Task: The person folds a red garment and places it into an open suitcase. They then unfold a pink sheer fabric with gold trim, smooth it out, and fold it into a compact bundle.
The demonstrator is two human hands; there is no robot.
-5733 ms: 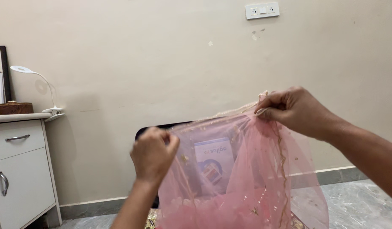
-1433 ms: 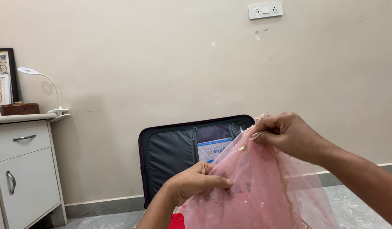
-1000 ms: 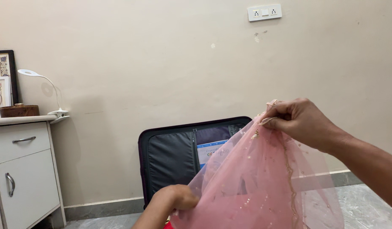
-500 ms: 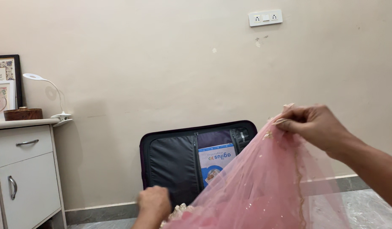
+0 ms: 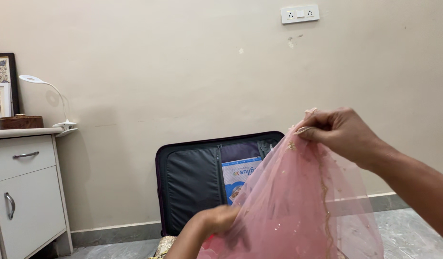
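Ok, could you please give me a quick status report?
Right hand pinching pink net fabric high. Left hand gripping its lower edge. Open suitcase behind.

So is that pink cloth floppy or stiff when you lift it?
Probably floppy: the pink cloth hangs in soft folds from the right hand. It looks light and see-through, like netting. It may snag, since small gold bits dot it.

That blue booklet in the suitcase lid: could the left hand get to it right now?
Probably yes. The left hand grips the pink net fabric low down, just below the blue booklet, which shows uncovered in the open suitcase lid.
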